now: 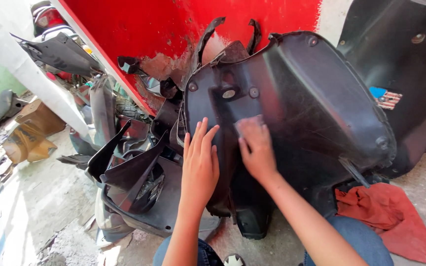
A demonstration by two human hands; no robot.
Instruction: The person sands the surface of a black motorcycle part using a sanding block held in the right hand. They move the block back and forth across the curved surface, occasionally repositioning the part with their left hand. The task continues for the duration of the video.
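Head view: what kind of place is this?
Probably an informal scooter repair spot outdoors: a black fairing panel under both hands, more loose body panels on the concrete floor, and a peeling red wall.

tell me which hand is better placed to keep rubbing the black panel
Right, probably. The right hand already presses a small grey pad against the black plastic panel, its fingers curled over it. The left hand lies flat and bare on the panel's left edge, apparently steadying it.

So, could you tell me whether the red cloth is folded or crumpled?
Crumpled: the red cloth lies bunched in irregular wrinkles on the ground.
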